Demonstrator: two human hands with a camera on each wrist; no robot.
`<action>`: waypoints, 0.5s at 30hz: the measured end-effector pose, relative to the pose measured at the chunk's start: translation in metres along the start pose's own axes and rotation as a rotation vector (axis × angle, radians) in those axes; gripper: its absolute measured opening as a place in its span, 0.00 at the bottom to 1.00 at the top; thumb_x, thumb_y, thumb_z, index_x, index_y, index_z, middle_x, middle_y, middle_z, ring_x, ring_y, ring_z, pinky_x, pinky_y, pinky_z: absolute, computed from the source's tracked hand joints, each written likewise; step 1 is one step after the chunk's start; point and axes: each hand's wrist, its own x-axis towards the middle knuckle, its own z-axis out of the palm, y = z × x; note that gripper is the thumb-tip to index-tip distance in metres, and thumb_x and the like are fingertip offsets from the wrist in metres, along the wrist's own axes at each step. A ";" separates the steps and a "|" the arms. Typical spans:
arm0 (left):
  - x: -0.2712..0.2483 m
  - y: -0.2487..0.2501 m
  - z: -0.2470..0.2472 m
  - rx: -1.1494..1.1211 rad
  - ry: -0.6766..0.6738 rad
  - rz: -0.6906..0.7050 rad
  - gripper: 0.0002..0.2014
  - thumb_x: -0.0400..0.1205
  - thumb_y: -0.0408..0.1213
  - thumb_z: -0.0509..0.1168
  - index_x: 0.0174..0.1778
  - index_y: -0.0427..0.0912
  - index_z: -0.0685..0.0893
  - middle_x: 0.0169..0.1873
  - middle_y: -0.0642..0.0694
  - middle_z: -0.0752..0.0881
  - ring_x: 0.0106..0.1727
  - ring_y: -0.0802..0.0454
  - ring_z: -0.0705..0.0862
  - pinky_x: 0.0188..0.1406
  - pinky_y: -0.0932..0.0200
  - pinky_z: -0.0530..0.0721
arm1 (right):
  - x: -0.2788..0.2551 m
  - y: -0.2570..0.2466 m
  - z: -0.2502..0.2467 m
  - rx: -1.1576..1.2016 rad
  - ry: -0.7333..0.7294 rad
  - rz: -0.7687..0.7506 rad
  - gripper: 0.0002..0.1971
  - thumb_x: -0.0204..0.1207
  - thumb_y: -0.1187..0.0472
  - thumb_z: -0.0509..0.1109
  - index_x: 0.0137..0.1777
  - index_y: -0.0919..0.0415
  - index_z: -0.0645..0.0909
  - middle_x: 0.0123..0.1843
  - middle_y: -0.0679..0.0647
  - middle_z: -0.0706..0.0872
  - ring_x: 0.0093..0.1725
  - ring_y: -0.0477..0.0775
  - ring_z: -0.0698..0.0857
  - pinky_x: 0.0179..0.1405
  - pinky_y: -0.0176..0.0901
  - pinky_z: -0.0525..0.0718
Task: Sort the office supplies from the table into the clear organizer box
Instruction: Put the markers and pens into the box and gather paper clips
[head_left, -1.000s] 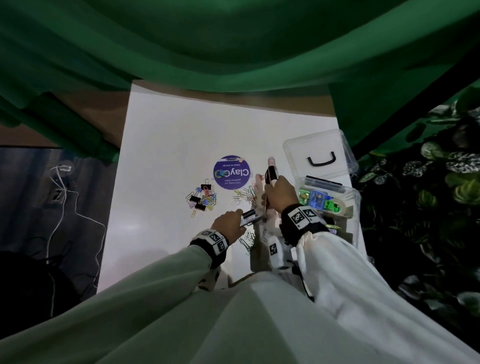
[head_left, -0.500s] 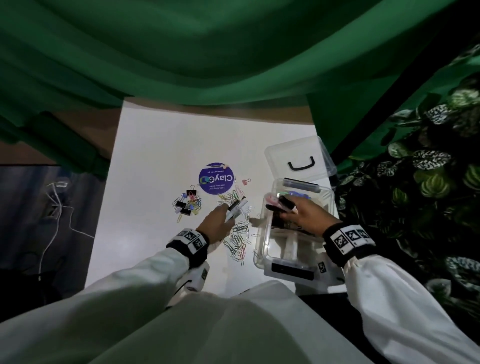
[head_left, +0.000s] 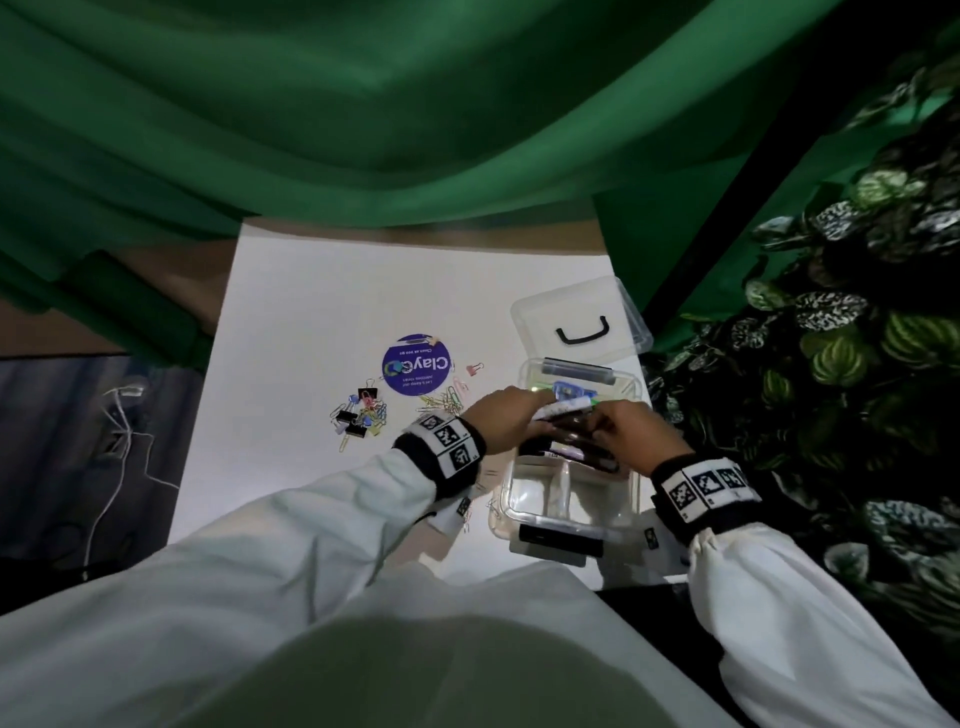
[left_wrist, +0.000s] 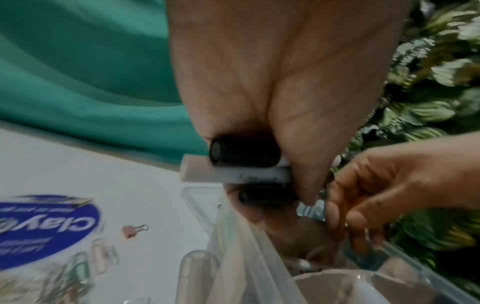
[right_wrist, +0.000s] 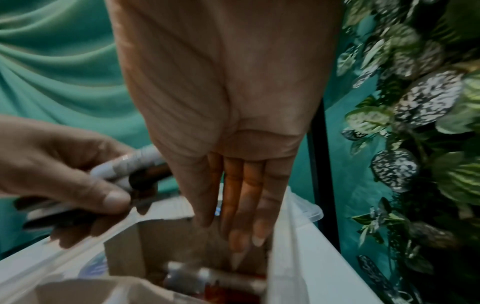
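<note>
My left hand (head_left: 511, 418) hovers over the left rim of the clear organizer box (head_left: 561, 521) and grips a bundle of markers (left_wrist: 244, 164) with black caps and white barrels. The same markers (right_wrist: 135, 168) show in the right wrist view. My right hand (head_left: 626, 436) is above the box's middle compartment, its straight fingers (right_wrist: 244, 205) pointing down into it and holding nothing. More markers (head_left: 576, 453) lie in that compartment under both hands. Blue and green items (head_left: 569, 391) fill the far compartment.
The box lid (head_left: 582, 312) with a black handle lies behind the box. Paper clips (head_left: 444, 400), binder clips (head_left: 363, 415) and a pink binder clip (head_left: 474, 369) are scattered around a purple round sticker (head_left: 415, 365). Leafy plants (head_left: 831, 364) crowd the right edge.
My left hand has carried its markers right, from above the paper clips to over the box. My right hand no longer holds the dark marker and its fingers have straightened.
</note>
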 end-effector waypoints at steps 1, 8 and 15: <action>0.007 0.007 0.003 0.058 -0.024 0.014 0.15 0.85 0.48 0.62 0.64 0.45 0.77 0.53 0.39 0.87 0.53 0.40 0.85 0.45 0.54 0.77 | -0.003 0.008 -0.001 0.001 0.045 0.022 0.07 0.75 0.63 0.68 0.46 0.49 0.83 0.52 0.56 0.89 0.53 0.60 0.87 0.53 0.51 0.85; 0.033 0.031 0.030 0.281 -0.098 0.129 0.17 0.82 0.38 0.66 0.68 0.49 0.81 0.56 0.41 0.87 0.55 0.41 0.87 0.50 0.52 0.83 | -0.007 0.006 -0.011 0.127 0.311 0.060 0.07 0.77 0.64 0.68 0.53 0.54 0.82 0.49 0.56 0.89 0.46 0.60 0.87 0.45 0.48 0.85; -0.005 -0.016 0.012 -0.016 0.269 0.126 0.09 0.79 0.39 0.67 0.55 0.46 0.83 0.50 0.45 0.83 0.51 0.48 0.81 0.51 0.55 0.79 | 0.009 -0.062 0.006 0.305 0.350 -0.082 0.08 0.78 0.64 0.64 0.53 0.54 0.81 0.50 0.53 0.88 0.48 0.55 0.86 0.50 0.51 0.86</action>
